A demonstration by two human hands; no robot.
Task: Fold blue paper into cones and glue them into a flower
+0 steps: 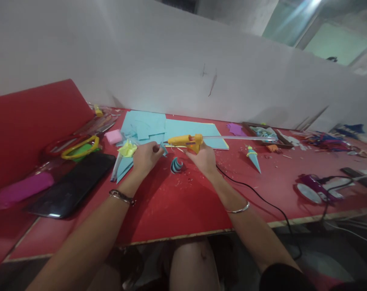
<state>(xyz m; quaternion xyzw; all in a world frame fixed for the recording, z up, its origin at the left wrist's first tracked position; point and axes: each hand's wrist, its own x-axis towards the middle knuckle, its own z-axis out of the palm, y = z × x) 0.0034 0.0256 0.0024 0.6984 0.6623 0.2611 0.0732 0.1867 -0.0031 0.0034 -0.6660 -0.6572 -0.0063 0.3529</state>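
Observation:
In the head view my right hand (205, 159) is closed round a yellow hot glue gun (183, 140), with a long clear glue stick (241, 138) reaching out of its back to the right. The gun's nozzle points left at a small piece of blue paper (163, 149), pinched in the fingers of my left hand (145, 158). Whether the nozzle touches the paper I cannot tell. On the red table between my hands lies a blue and dark spiral-striped piece (176, 165).
Blue paper sheets (189, 128) lie behind my hands. To the left are a black phone (74, 186), yellow-handled scissors (80, 148) and pink clay (113, 136). At right lie a blue paper cone (254, 161), a tray (268, 135) and a purple device (318, 189); a black cord (256, 194) crosses the edge.

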